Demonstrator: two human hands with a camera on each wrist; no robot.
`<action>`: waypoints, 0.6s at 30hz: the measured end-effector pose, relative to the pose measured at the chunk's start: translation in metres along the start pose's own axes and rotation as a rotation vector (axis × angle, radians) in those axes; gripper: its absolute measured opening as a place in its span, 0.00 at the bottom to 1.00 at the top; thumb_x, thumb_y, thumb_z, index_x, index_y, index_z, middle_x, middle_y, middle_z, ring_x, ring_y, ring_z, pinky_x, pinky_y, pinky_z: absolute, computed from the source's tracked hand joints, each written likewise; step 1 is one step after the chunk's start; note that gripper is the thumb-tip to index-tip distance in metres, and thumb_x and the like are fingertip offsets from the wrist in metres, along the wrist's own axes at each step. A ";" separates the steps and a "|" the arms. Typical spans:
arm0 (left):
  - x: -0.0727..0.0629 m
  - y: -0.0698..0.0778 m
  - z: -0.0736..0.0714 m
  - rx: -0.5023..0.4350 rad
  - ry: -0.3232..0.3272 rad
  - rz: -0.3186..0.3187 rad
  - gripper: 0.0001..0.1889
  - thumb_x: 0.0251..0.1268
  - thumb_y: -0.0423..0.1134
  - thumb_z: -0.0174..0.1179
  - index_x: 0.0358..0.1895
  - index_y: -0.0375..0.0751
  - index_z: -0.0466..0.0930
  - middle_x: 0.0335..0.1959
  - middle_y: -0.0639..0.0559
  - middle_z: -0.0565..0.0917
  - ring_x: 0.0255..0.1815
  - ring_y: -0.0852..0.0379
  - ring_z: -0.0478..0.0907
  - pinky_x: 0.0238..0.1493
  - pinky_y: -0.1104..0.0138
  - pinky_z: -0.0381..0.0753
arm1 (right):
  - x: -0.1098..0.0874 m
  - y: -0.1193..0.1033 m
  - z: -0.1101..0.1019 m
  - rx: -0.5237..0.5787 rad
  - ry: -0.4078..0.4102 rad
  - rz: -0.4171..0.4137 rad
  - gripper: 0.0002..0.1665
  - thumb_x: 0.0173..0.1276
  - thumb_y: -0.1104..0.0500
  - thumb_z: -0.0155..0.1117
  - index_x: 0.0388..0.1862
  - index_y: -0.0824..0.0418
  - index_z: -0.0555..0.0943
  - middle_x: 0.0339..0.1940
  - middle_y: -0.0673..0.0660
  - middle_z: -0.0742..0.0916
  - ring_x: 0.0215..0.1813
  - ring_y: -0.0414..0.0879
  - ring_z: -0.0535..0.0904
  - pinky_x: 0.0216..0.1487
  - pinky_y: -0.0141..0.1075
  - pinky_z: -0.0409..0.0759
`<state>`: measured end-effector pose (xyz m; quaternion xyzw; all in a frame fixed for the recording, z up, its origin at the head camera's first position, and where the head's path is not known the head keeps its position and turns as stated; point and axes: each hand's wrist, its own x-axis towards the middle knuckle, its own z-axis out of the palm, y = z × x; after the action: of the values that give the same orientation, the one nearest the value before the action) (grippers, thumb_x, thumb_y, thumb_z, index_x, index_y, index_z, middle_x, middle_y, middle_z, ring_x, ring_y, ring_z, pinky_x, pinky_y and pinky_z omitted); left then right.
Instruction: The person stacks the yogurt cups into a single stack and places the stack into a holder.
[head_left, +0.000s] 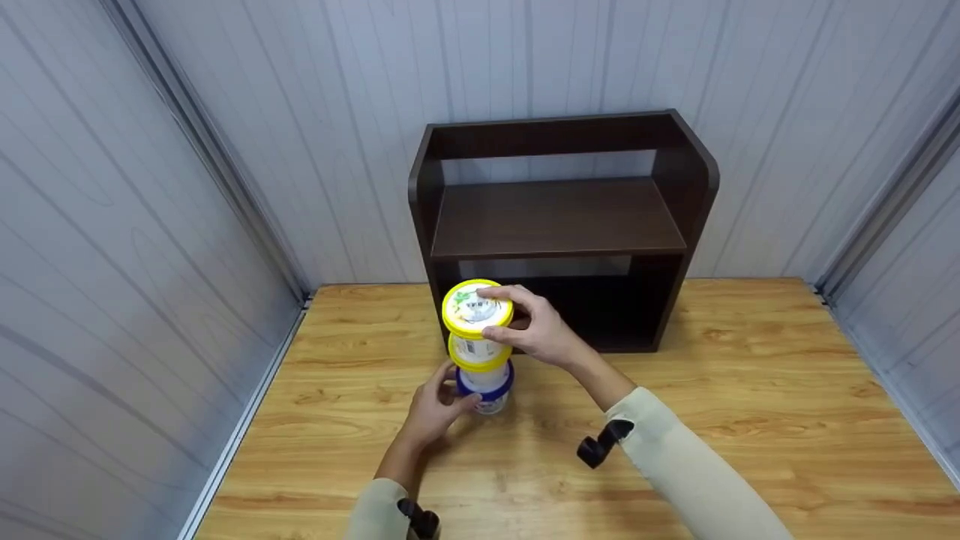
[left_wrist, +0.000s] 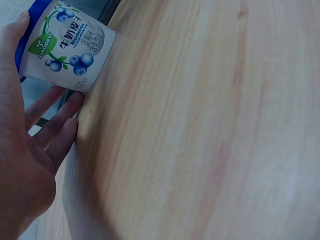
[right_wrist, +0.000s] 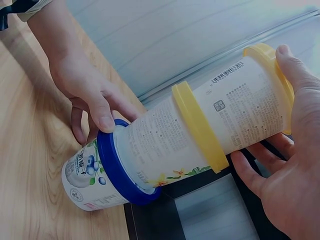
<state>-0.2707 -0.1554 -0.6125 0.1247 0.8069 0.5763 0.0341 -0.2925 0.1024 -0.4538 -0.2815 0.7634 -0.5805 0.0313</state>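
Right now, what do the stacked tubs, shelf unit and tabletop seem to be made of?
Stacked tubs: likely plastic, perhaps coated card; smooth walls with crisp printing.
Shelf unit: probably laminated board; even dark brown surfaces, slight sheen.
Tabletop: wood or wood-look laminate, hard to tell; visible grain and knots, soft shine.

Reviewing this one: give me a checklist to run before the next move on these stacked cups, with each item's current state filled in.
1. Blue-lidded cup upright on the table: ok.
2. Left hand bracing the bottom of the stack: ok, it holds that cup at its blue lid.
3. Right hand's grip on the top yellow-lidded cup: ok, it reaches round the rim.
4. Middle yellow-lidded cup sitting on the blue lid: ok.
5. Stack truly plumb: cannot tell, the views are too slanted.
6. Lids pressed tight: cannot tell; all three are on.
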 end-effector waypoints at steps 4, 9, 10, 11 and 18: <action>0.000 0.001 0.000 -0.001 0.000 0.004 0.42 0.75 0.43 0.76 0.88 0.47 0.67 0.68 0.35 0.86 0.65 0.38 0.88 0.70 0.41 0.88 | 0.000 0.000 0.000 -0.002 0.004 0.001 0.36 0.78 0.55 0.79 0.81 0.61 0.79 0.79 0.69 0.80 0.72 0.59 0.83 0.69 0.52 0.89; -0.001 0.000 0.000 0.003 0.003 0.001 0.43 0.76 0.43 0.76 0.88 0.47 0.66 0.68 0.34 0.86 0.65 0.37 0.89 0.70 0.41 0.88 | 0.000 -0.001 0.000 -0.001 0.007 -0.005 0.37 0.78 0.53 0.79 0.81 0.61 0.79 0.79 0.69 0.79 0.73 0.59 0.83 0.69 0.50 0.89; 0.000 0.000 0.000 0.006 0.005 -0.003 0.43 0.75 0.43 0.76 0.88 0.47 0.66 0.68 0.34 0.86 0.64 0.37 0.89 0.70 0.41 0.88 | 0.000 -0.001 0.000 0.000 0.006 -0.009 0.38 0.77 0.53 0.79 0.81 0.61 0.78 0.80 0.69 0.79 0.73 0.59 0.83 0.69 0.50 0.89; 0.000 0.000 0.000 0.007 0.006 -0.007 0.42 0.76 0.43 0.76 0.88 0.48 0.66 0.68 0.35 0.86 0.64 0.38 0.89 0.70 0.42 0.88 | 0.000 -0.001 0.000 0.005 0.004 -0.014 0.40 0.77 0.52 0.80 0.82 0.60 0.77 0.80 0.68 0.79 0.72 0.58 0.83 0.69 0.50 0.89; 0.000 0.000 0.000 0.019 -0.004 -0.005 0.42 0.76 0.45 0.76 0.88 0.46 0.66 0.69 0.34 0.86 0.65 0.38 0.89 0.70 0.43 0.89 | -0.001 0.001 -0.003 0.008 0.015 -0.042 0.50 0.76 0.50 0.81 0.89 0.58 0.69 0.83 0.65 0.78 0.75 0.61 0.82 0.71 0.58 0.87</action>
<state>-0.2704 -0.1559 -0.6123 0.1240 0.8125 0.5685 0.0362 -0.2931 0.1061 -0.4542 -0.2931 0.7551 -0.5862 0.0146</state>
